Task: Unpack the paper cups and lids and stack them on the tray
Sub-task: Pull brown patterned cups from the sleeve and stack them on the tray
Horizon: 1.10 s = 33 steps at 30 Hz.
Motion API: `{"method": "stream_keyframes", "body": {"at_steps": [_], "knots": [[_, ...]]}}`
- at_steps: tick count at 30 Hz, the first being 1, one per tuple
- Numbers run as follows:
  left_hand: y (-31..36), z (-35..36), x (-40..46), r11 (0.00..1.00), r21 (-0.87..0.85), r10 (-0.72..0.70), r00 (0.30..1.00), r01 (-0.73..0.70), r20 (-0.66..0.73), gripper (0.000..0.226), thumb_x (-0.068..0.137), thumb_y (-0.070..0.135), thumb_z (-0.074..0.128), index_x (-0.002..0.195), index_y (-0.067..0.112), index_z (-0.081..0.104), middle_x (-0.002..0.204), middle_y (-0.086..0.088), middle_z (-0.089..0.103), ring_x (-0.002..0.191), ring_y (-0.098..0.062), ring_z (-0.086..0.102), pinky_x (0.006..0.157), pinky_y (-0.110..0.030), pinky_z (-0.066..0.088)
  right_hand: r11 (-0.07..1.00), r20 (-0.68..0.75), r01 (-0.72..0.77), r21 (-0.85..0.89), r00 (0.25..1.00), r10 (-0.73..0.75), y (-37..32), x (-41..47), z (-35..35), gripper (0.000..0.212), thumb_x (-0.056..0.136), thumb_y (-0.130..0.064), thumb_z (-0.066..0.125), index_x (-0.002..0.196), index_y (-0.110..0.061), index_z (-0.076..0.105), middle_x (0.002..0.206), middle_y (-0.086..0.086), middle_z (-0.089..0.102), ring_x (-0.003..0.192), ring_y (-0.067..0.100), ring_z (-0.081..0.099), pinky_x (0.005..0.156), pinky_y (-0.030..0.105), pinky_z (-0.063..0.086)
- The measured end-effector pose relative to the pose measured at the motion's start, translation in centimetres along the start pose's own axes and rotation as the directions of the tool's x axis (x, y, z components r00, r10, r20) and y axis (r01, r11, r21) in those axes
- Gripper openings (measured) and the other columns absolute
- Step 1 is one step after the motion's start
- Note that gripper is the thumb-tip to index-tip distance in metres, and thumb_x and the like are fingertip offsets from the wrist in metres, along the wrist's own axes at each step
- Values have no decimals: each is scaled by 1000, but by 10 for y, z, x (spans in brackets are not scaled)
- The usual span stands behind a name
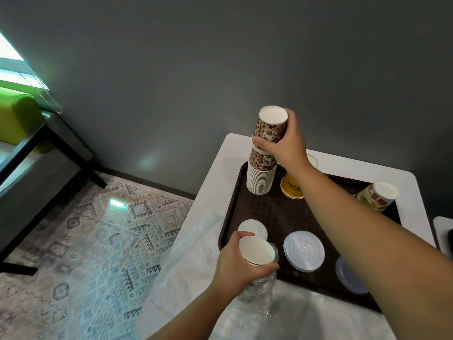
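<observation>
The right hand (282,146) grips a leopard-print cup (270,126) atop the tall inverted stack (261,177) on the tray (269,212) (lids already placed), while the left hand (235,263) grips remaining cups (256,251), apparently still plastic-sleeved.

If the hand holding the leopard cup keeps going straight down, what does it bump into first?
Probably the tall cup stack on the tray. The right hand holds a leopard cup upside down right above it, so the cup would likely slide onto the stack.
</observation>
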<state>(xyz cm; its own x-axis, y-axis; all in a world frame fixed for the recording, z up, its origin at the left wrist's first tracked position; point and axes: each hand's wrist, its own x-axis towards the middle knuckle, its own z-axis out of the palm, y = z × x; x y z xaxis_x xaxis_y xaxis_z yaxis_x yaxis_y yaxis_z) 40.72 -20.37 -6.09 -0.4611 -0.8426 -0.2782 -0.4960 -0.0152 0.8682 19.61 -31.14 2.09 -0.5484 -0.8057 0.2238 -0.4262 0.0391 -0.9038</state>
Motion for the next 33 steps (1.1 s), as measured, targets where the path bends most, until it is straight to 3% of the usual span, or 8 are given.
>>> {"method": "stream_keyframes", "body": {"at_steps": [7,12,15,17,19,23,27,33], "knots": [[1,2,1,1000,11,-2,1000,2,-6,73,53,39,90,113,29,49,108,16,57,100,-4,55,70,-1,41,987,22,82,-138,997,-79,8,-7,3,68,79,-29,75,136,-24,40,131,0,51,116,19,50,95,35,47],[1,1,2,1000,9,-4,1000,5,-21,73,52,38,90,111,30,49,105,19,56,98,1,53,68,0,40,916,205,-8,-401,974,98,10,-4,8,81,83,-32,70,148,-17,25,152,5,32,138,26,31,108,40,33],[5,6,-7,1000,27,2,1000,-2,-10,73,51,38,91,111,30,48,102,21,55,96,4,52,69,0,39,905,95,89,-417,994,-54,2,-23,-9,85,80,-32,74,148,-16,25,155,5,25,143,25,21,115,42,22],[5,11,-13,999,40,12,1000,-12,-5,74,50,39,91,110,31,48,101,23,54,95,4,52,69,-1,40,924,35,207,-321,978,-207,-4,-47,-23,72,80,-28,74,141,-16,38,146,4,36,135,21,32,111,37,29],[8,12,-12,1000,27,6,1000,-6,-17,74,50,39,91,109,31,47,100,24,53,93,5,51,69,-1,39,938,165,255,-236,962,-220,-8,-67,-26,56,81,-27,73,131,-17,49,134,1,48,123,16,45,102,31,39],[8,9,-7,1000,30,10,999,-9,-45,74,49,37,91,107,32,45,97,26,51,90,5,51,68,1,37,945,618,244,-218,784,-60,-6,-99,-24,46,80,-36,73,121,-21,59,115,-8,58,101,2,54,89,24,47],[5,7,-7,1000,15,21,998,-20,-60,74,49,35,92,107,31,45,94,21,57,87,6,56,67,-2,41,904,822,265,-335,552,143,6,-129,-23,63,76,-47,74,130,-26,50,123,-6,50,108,4,51,92,21,43],[4,10,-12,999,9,38,997,-37,-70,77,50,35,92,111,32,44,95,21,59,87,7,58,66,-4,43,876,784,248,-415,586,205,9,-148,-32,69,75,-48,74,134,-31,44,125,-7,49,114,9,47,90,20,35]]}}
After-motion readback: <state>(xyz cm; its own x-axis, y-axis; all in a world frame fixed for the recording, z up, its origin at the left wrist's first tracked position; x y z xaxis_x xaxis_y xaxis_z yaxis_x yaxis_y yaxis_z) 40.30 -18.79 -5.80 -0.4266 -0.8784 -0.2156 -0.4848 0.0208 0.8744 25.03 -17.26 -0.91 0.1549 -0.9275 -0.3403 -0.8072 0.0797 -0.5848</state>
